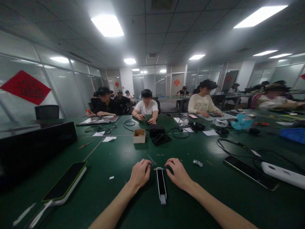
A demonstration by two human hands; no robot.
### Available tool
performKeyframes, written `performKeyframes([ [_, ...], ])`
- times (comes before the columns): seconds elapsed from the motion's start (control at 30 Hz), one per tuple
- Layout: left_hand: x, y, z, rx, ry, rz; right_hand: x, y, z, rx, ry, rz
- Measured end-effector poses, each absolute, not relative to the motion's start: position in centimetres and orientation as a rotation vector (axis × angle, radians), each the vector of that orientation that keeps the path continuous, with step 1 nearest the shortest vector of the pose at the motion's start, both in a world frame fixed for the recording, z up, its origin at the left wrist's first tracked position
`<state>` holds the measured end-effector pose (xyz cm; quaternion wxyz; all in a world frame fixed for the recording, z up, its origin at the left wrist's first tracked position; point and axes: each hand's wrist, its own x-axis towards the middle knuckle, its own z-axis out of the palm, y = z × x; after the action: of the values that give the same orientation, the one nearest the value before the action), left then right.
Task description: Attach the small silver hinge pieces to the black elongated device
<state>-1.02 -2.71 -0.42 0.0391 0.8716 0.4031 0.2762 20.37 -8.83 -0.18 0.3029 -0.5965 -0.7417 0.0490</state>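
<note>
A slim object with a black face and white edges (161,185) lies lengthwise on the green table in front of me. A thin, pale crosspiece (159,169) sits at its far end, between my hands. On the left side of that end is my left hand (140,172), its fingers curled together around something small that I cannot make out. My right hand (178,173) is bent in a pinch at the right tip of the crosspiece. What its fingertips hold, if anything, is too small to tell. Beyond the right hand lies a small crumpled silvery piece (197,163).
A phone on a white slab (65,182) lies at left, with a black panel (35,149) behind it. At right are a dark phone (250,171), a white case (283,175) and cables. Ahead stand an open box (139,136) and a black box (156,130). Several people sit opposite.
</note>
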Motion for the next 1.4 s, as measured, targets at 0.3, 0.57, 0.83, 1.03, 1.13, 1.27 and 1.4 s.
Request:
performKeyframes([
  [0.3,-0.7,-3.3,0.1,2.625,1.328,0.615,20.2,-8.7,-0.6,-1.585,-2.017,0.164],
  [0.57,-0.6,-2.8,-0.2,2.41,1.233,0.74,20.4,-8.5,-1.0,-1.582,-2.021,0.18],
  [0.83,-0.8,-2.4,-0.4,2.318,1.15,0.78,20.3,-8.6,-0.5,-1.603,-2.02,0.197],
  [1.03,-0.8,-2.1,-0.6,2.351,1.118,0.713,20.3,-8.7,-0.5,-1.607,-2.03,0.191],
  [1.13,-0.9,-2.1,-0.6,2.377,1.106,0.667,20.3,-8.7,-0.5,-1.605,-2.023,0.214],
  [1.27,-1.2,-2.1,-0.3,2.431,1.099,0.568,20.4,-8.7,-0.6,-1.602,-2.019,0.251],
  [1.4,-1.5,-2.2,0.1,2.499,1.1,0.455,20.4,-8.7,-0.6,-1.592,-2.023,0.279],
])
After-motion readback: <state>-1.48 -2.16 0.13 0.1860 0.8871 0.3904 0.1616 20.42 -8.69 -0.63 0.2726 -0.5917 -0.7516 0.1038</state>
